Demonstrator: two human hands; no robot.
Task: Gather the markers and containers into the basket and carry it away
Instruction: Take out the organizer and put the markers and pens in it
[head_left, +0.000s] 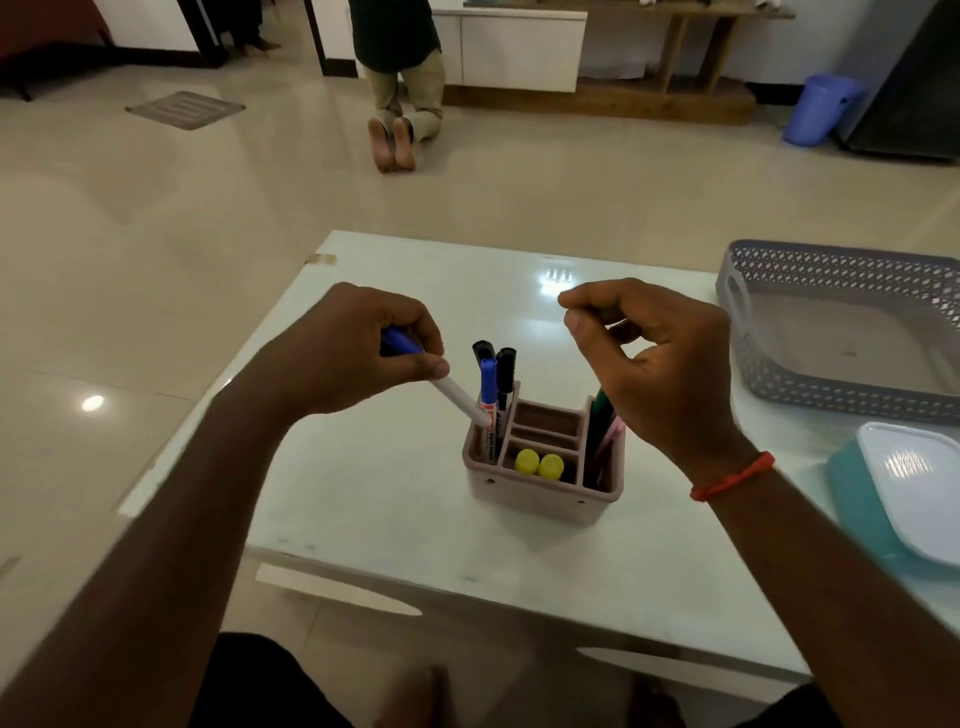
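1. Marker in the left hand: blue cap up by the knuckles, white barrel slanting down and to the right. The grip is clamped round it, thumb pressed on the barrel.
2. The marker's lower end sits at the rim of the left compartment of the pink desk organiser, which stands near the middle of the white table.
3. In that same compartment stand a blue-capped marker and two black markers, all upright.
4. Two yellow caps show in a front middle slot; green and pink pens lean in the right compartment.
5. The right hand hovers above the organiser's right side, fingers curled, thumb close to the forefinger. Whether that grip pinches anything, I cannot tell.
6. A red thread circles the right wrist.
7. The grey lattice basket sits at the table's far right, well apart from the organiser.
8. A teal container with a pale lid lies at the near right, just in front of the basket.
9. Beyond the table, a person kneels on the tiled floor, and a blue bucket stands at far right.
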